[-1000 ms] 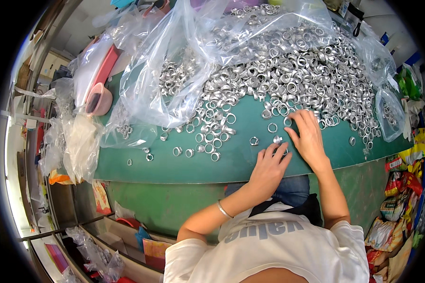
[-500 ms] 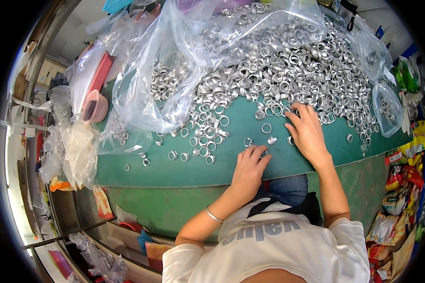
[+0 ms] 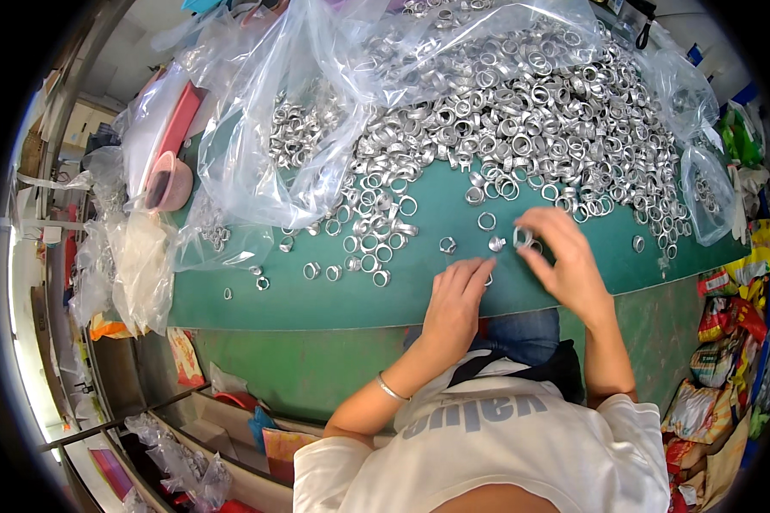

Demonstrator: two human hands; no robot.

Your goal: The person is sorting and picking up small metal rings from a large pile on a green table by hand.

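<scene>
My right hand [image 3: 565,258] is raised over the green table [image 3: 334,309], thumb and fingers pinching a silver metal ring [image 3: 522,237]. Near the front edge, my left hand [image 3: 453,301] is closed, its fingers together; the edge of another silver ring [image 3: 488,279] peeks out at its fingertips, the remainder hidden. Between the hands lie a loose ring [image 3: 487,221] and a ring with a raised top [image 3: 497,244]. One more ring [image 3: 447,245] rests just beyond my left hand. Behind them spreads a large heap of silver rings [image 3: 522,128].
Clear plastic bags [image 3: 274,171] drape over the heap's left side. A pink cup [image 3: 169,181] stands at the table's left edge, by a red tray [image 3: 182,120]. Several loose rings lie at the left front. Another clear bag [image 3: 708,197] holds rings at the right.
My right hand has drawn back from the heap's edge toward me, now with a ring in its fingers. My left hand stays near the front edge, its fingers closer together.
</scene>
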